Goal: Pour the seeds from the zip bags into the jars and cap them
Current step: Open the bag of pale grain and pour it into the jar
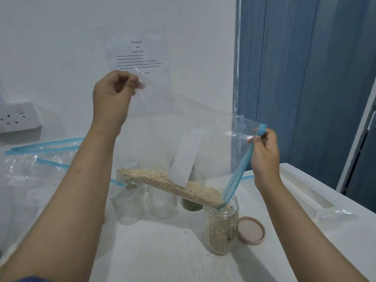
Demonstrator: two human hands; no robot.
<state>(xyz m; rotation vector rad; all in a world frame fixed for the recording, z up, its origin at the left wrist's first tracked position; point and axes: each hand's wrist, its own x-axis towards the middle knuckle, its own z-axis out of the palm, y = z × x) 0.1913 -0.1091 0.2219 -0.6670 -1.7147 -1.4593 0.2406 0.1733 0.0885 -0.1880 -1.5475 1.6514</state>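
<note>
Two hands hold a clear zip bag (183, 127) tilted over the table (162, 251): left hand (114, 94) pinches its raised bottom corner, right hand (264, 147) pinches the blue zip end. Pale seeds (173, 186) slide into an open jar (221, 226) beside its lid (251, 231), near the table's right edge.

L hand (114, 94) pinches raised corner of zip bag (183, 123); R hand (264, 151) pinches blue zip end. Bag tilted, seeds (173, 185) at low corner over open jar (221, 226), part-filled. Lid (251, 231) just beside jar on white table (152, 251).
</note>
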